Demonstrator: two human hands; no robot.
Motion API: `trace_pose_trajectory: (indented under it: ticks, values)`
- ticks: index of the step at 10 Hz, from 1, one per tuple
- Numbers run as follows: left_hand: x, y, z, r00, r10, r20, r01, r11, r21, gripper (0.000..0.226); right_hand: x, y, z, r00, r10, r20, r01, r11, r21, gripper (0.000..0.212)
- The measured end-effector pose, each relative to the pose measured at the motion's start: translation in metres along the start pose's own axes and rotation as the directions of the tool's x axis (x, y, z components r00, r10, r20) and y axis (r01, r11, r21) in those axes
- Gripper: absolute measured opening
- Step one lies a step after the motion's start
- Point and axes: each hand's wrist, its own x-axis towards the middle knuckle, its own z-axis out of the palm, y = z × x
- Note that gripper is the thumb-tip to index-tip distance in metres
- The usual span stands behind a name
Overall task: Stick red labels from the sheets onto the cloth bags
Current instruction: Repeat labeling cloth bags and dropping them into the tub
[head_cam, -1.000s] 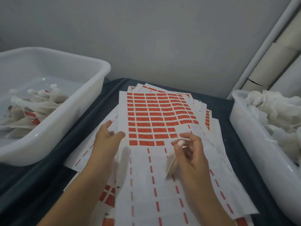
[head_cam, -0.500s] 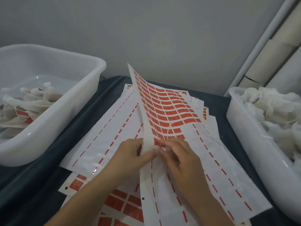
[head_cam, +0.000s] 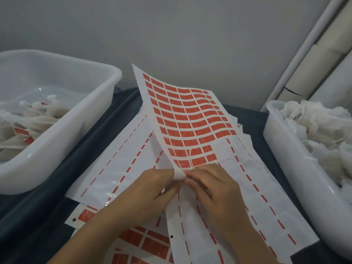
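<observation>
Two hands [head_cam: 152, 187] [head_cam: 213, 189], two white tubs [head_cam: 57, 145] [head_cam: 297, 168]

Centre: lifted label sheet [head_cam: 182, 119], left edge raised high and far, curling over the flat sheets [head_cam: 114, 168]; blocks passage across the middle. Both hands, left hand [head_cam: 152, 187] and right hand [head_cam: 215, 189], meet at its near edge.
Left: white tub [head_cam: 62, 134], tall wall; open strip of dark cloth [head_cam: 106, 119] between it and the sheets.
Right: second tub [head_cam: 297, 168], heaped with cloth bags [head_cam: 320, 130]; narrow dark gap beside the sheets.
Far right: pale rolls [head_cam: 323, 54] leaning on the wall.
</observation>
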Motion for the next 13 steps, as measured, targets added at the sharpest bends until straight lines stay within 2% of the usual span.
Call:
trace_pose_trajectory:
  ticks: [2,4,5,6,7,8,9,10,11,12,13]
  values:
    - [0.001,0.002,-0.001,1.0,0.028,0.007,-0.028,1.0,0.0,0.006,0.0,0.0,-0.003,1.0,0.005,0.02,-0.005,1.0,0.01,0.05]
    - [0.0,0.002,-0.002,0.999,-0.047,-0.023,0.046,0.999,-0.023,0.002,0.003,-0.006,-0.003,0.975,0.222,0.025,-0.222,0.946,0.236,0.022]
    - [0.004,-0.002,-0.005,0.991,-0.115,-0.071,0.11,0.992,-0.063,0.009,0.007,-0.012,-0.001,0.923,0.384,0.006,-0.361,0.863,0.354,0.006]
    - [0.01,-0.009,-0.008,0.939,-0.297,-0.17,0.275,0.951,-0.142,0.027,0.009,-0.01,-0.001,0.799,0.599,0.059,-0.545,0.678,0.494,0.015]
    - [0.014,-0.015,-0.018,0.833,-0.508,-0.218,0.425,0.841,-0.335,0.018,0.012,-0.003,-0.007,0.682,0.725,0.096,-0.625,0.509,0.592,0.024]
    - [0.019,-0.022,-0.03,0.707,-0.675,-0.212,0.563,0.719,-0.407,0.026,0.013,-0.003,-0.013,0.646,0.751,0.136,-0.592,0.381,0.71,0.027]
    - [0.019,-0.02,-0.025,0.696,-0.501,-0.514,0.574,0.818,-0.02,0.076,0.013,-0.006,-0.013,0.697,0.699,0.161,-0.564,0.396,0.725,0.025]
    - [0.009,-0.005,-0.01,0.862,-0.075,-0.501,0.151,0.982,0.112,0.06,0.012,-0.01,-0.01,0.73,0.65,0.21,-0.572,0.414,0.708,0.025]
    - [0.004,0.015,0.01,0.991,-0.132,-0.005,0.129,0.977,-0.17,0.064,0.012,-0.01,-0.009,0.714,0.651,0.258,-0.563,0.315,0.764,0.024]
    - [0.006,0.018,0.024,0.991,-0.126,0.051,0.133,0.972,-0.193,0.065,0.013,-0.011,-0.01,0.688,0.636,0.349,-0.562,0.163,0.811,0.022]
    - [0.009,0.013,0.02,0.978,-0.193,-0.077,0.156,0.926,-0.343,0.053,0.015,-0.012,-0.011,0.674,0.609,0.419,-0.555,0.044,0.83,0.02]
